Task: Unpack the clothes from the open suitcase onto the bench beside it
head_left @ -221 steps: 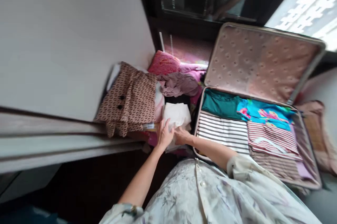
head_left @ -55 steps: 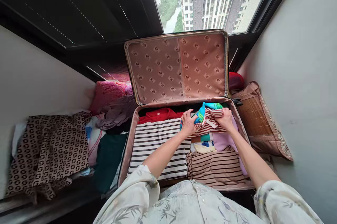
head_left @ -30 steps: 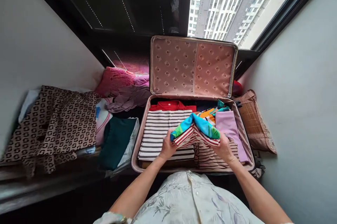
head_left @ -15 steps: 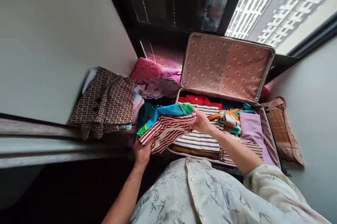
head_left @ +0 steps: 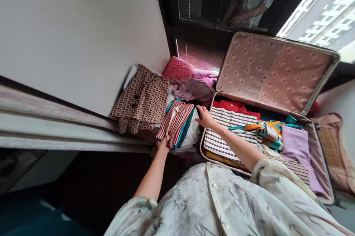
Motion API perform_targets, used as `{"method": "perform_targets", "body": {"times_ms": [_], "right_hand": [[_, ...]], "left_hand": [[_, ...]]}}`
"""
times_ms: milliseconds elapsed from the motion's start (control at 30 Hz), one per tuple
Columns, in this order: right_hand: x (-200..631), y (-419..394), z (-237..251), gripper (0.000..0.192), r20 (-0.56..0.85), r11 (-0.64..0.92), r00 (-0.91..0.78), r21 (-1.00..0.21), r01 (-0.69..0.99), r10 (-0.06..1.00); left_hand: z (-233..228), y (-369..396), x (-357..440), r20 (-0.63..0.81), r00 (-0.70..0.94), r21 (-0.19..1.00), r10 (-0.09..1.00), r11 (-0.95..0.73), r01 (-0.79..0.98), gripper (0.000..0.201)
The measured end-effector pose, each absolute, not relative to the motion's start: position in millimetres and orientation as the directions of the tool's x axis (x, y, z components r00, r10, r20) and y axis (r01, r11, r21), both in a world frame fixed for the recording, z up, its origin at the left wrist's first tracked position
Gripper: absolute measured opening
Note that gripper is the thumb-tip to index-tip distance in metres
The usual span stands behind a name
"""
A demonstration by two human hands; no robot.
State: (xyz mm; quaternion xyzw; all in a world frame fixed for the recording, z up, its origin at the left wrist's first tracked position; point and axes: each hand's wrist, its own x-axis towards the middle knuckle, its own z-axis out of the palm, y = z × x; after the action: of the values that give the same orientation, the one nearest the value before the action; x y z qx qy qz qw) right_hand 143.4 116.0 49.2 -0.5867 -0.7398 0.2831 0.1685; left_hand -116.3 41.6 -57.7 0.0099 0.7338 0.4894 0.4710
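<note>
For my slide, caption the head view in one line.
Both hands set a folded red-striped bundle on the pile beside an open suitcase.

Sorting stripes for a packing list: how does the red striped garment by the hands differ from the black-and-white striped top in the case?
The red striped garment has red-and-white stripes; the black-and-white striped top has dark ones. The first lies outside the suitcase on a pile, at the left hand; the second lies flat inside. Both are folded.

Head cam looks down-left, close over open suitcase [head_left: 318,80].
</note>
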Motion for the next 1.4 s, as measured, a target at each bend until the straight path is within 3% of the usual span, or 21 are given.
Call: {"method": "perform_targets", "body": {"times_ms": [100,233,333,467,533,633,767,933,1067,1167,1400], "right_hand": [[203,58,29,0.071,0.004,0.154,-0.212,-0.703,0.695,0.977],[304,-17,19,0.054,0.079,-0.050,0.166,-0.758,0.651,0.983],[378,-65,13,0.053,0.049,-0.327,0.518,-0.724,0.608,0.854],[462,-119,5,0.055,-0.088,-0.698,0.809,-0.565,0.440,0.581],[497,-139,3,0.057,-0.103,-0.766,0.862,-0.520,0.378,0.496],[541,-159,-1,0.062,-0.110,-0.814,0.901,-0.485,0.321,0.420],[575,-160,-15,0.068,-0.137,-0.824,0.897,-0.472,0.315,0.421],[582,-126,-34,0.088,-0.254,-0.815,0.825,-0.455,0.360,0.506],[584,-101,-49,0.102,-0.326,-0.835,0.820,-0.465,0.294,0.470],[589,-96,-59,0.094,-0.320,-0.818,0.823,-0.507,0.270,0.470],[623,-116,-56,0.052,-0.225,-0.704,0.872,-0.689,0.174,0.435]], "left_hand": [[-56,35,-126,-0.682,-0.566,0.709,0.464,0.608,-0.356,0.030],[-54,27,-142,-0.521,-0.714,0.706,0.468,0.707,-0.051,0.060],[-53,30,-141,-0.242,-0.752,0.680,0.612,0.660,0.318,0.064],[-37,45,-102,0.067,-0.518,0.715,0.853,0.322,0.621,0.048],[-25,50,-69,0.126,-0.382,0.747,0.916,0.166,0.644,0.039],[-13,43,-13,0.102,-0.206,0.821,0.973,0.035,0.570,0.035],[-9,9,53,0.010,-0.003,0.886,1.000,-0.008,0.464,0.038],[7,-39,116,-0.115,0.260,0.891,0.959,-0.016,0.454,0.031],[26,-60,161,-0.184,0.571,0.881,0.800,-0.123,0.457,0.022],[28,-68,196,-0.193,0.688,0.866,0.700,-0.208,0.455,0.017],[4,-77,279,-0.122,0.854,0.805,0.506,-0.453,0.384,0.017]]}}
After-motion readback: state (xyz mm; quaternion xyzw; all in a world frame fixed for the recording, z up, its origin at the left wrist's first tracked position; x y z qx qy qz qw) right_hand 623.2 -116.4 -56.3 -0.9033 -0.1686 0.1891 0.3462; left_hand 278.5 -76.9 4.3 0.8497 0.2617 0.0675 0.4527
